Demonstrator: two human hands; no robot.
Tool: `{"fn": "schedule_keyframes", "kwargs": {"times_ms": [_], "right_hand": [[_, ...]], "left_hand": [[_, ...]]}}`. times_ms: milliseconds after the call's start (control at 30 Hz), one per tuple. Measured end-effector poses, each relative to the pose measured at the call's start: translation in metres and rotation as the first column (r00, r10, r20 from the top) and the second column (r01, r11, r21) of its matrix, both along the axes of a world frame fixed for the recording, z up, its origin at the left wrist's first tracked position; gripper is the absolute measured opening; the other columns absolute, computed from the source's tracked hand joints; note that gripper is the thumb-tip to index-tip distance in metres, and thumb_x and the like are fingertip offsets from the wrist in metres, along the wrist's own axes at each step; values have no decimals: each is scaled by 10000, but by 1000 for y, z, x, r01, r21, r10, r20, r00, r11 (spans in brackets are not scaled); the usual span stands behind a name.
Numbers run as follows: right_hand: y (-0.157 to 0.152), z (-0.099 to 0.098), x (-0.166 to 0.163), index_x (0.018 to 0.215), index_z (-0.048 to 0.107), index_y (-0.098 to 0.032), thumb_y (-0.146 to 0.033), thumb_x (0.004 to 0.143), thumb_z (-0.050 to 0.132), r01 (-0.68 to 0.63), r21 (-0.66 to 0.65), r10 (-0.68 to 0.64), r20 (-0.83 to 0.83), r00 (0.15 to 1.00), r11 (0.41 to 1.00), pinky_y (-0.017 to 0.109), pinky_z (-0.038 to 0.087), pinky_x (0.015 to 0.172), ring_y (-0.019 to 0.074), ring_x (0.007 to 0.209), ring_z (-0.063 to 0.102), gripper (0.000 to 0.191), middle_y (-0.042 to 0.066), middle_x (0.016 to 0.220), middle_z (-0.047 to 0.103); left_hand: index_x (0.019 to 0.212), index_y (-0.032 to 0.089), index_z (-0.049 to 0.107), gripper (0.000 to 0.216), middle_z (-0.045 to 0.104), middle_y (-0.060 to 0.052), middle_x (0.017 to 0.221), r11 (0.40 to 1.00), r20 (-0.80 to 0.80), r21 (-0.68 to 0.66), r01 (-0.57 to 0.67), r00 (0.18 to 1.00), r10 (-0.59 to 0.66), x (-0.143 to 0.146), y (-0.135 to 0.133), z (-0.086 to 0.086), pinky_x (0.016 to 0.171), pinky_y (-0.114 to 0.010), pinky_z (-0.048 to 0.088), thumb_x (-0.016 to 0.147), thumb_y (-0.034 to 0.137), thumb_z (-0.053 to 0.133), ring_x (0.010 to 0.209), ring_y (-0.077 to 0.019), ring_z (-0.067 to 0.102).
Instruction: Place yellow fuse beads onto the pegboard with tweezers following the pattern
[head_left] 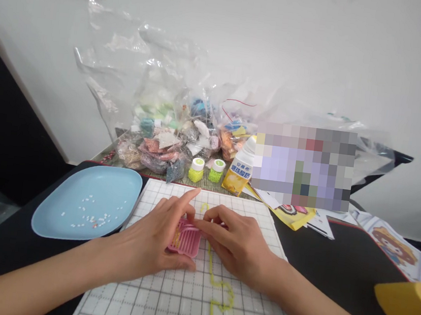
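My left hand (158, 233) grips a small pink ridged tray (189, 243), with the thumb along its near edge and the index finger raised. Some tiny gold-yellow pieces lie in the tray's left part. My right hand (233, 237) is closed in a pinch at the tray's upper right edge. What its fingertips hold, if anything, is too small to tell. Under and beside the hands, a yellow-green strand (231, 297), apparently of beads, runs in bends down the white gridded mat (146, 303).
A light-blue plate (88, 178) with scattered white bits stands left. Behind the mat are two jars, yellow (196, 170) and green (217, 171), a yogurt carton (237, 171) and bagged beads (161, 151). A yellow object (406, 309) sits right, near printed papers (395, 244).
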State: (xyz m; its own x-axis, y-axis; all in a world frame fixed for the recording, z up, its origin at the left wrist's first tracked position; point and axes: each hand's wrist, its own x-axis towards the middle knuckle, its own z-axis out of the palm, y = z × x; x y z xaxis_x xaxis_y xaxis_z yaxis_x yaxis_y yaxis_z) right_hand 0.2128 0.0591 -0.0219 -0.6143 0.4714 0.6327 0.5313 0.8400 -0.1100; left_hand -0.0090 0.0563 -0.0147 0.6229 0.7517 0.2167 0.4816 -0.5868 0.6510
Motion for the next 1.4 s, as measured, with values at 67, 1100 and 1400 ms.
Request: {"fn": "schedule_keyframes", "kwargs": {"times_ms": [67,1100,1400], "right_hand": [[0,0,0,1039,639,-196,-155,951,439,-4,-2,4,3,1000,1000,209,394,503,93,631,541,222,31,866,625],[10,4,12,1032,658,-166,-158,945,497,62,10,-60,-161,985,998,214,437,531,92,647,559,183,41,853,619],[20,-3,25,1014,648,-176,-170,937,510,138,39,-133,-110,985,990,224,450,535,106,653,585,158,42,854,641]], "left_hand": [[1479,432,1,1048,513,-64,1205,1000,-1,-11,-10,1000,10,0,-1,1,941,-577,400,773,433,776,1075,-309,508],[1462,408,-75,1057,460,-42,1133,1000,-27,11,10,1000,-10,2,-3,7,871,-501,453,769,218,700,966,-259,520],[1462,387,-68,1016,447,-65,1194,997,-44,68,39,998,-36,1,-4,7,856,-505,458,772,203,655,969,-269,504]]}}
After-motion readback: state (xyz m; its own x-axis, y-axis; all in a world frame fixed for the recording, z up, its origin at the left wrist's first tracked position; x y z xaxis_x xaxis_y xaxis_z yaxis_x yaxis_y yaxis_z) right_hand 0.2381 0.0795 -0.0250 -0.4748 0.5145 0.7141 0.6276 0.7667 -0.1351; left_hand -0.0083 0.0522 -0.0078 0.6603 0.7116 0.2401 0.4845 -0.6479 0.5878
